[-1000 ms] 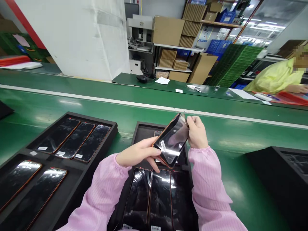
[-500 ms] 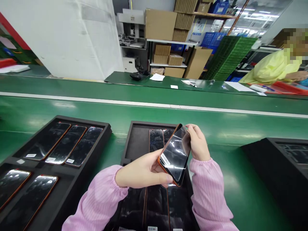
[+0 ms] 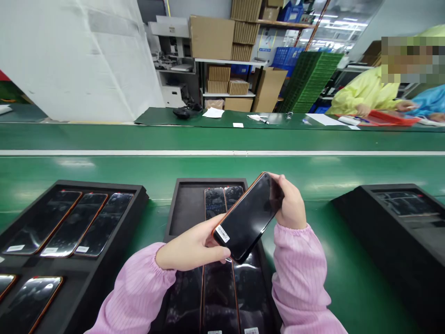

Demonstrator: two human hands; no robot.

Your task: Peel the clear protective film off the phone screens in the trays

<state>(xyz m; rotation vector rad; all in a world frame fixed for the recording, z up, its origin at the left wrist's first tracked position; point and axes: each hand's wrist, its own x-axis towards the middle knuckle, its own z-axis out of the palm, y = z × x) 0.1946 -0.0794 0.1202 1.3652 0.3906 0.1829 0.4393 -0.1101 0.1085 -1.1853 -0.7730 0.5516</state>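
I hold a black phone [image 3: 248, 217] with an orange rim and a small white label, screen up, tilted over a black foam tray [image 3: 187, 204]. My left hand [image 3: 193, 248] grips its lower end, fingers closed. My right hand [image 3: 291, 204] grips its upper end, fingers curled round the corner. In the tray below lie several more phones: two in the far row [image 3: 222, 200] and a row of three [image 3: 219, 292] near my sleeves. Both sleeves are pink.
A second black tray [image 3: 69, 222] with several phones sits to the left on the green belt [image 3: 222, 169]. Another black tray [image 3: 399, 218] stands at right. People in yellow and blue sleeves [image 3: 365, 90] work at the far right. Cardboard boxes and shelves [image 3: 229, 60] stand behind.
The phone has dropped lower and tipped flatter, screen now dark and facing up. The camera view has swung right, so the trays appear further left.
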